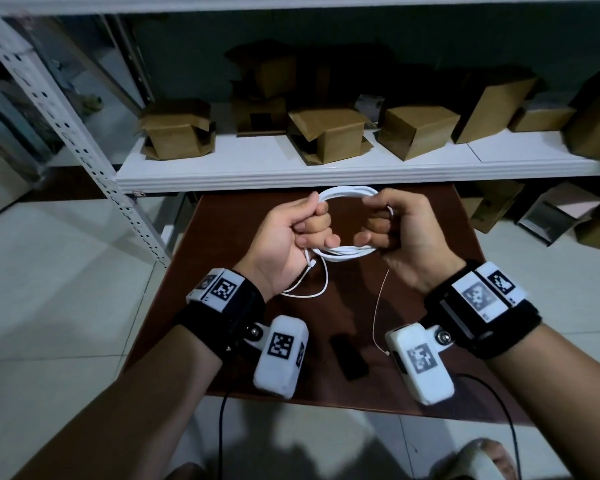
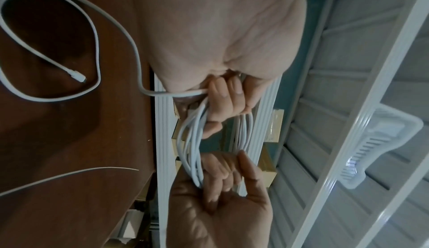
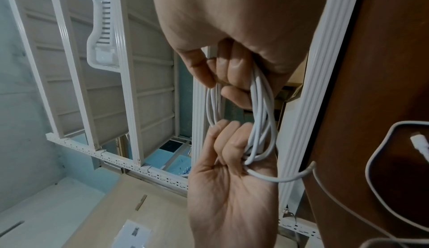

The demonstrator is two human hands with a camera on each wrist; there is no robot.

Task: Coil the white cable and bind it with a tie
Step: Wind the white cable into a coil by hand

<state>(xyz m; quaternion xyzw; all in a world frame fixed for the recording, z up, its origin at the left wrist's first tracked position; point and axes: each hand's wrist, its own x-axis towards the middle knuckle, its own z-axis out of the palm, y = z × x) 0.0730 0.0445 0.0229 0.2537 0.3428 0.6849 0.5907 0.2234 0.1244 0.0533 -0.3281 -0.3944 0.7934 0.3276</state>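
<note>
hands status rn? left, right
Left hand: closed, gripping the white cable coil.
Right hand: closed, gripping the same coil's other side.

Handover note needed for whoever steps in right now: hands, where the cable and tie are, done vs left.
Left hand: grips the left side of the white cable coil, held above the brown table.
Right hand: grips the right side of the same coil.
Cable: most of it is looped between the two hands; a loose tail with its connector still lies on the table near the left wrist.
Tie: thin wire lying on the table near the right wrist, untouched.
Done: main coil formed.
Left: take in the tail, then pick up the tie and bind the coil.
</note>
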